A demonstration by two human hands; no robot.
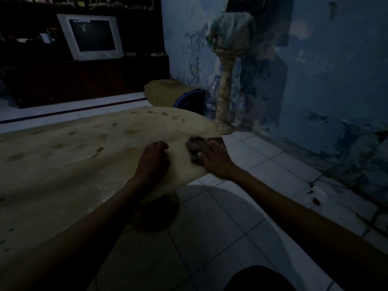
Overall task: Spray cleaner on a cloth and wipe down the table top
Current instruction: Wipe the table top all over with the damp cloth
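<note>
Dim room: our right hand presses dark cloth flat-fingered on worktop right edge; left hand rests beside, fingers curled, empty.

Stained tan table top, dark cloth near its right edge, over tiled floor.

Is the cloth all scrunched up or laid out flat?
Scrunched up. The cloth shows as a dark lumpy wad under the right hand near the table edge.
</note>
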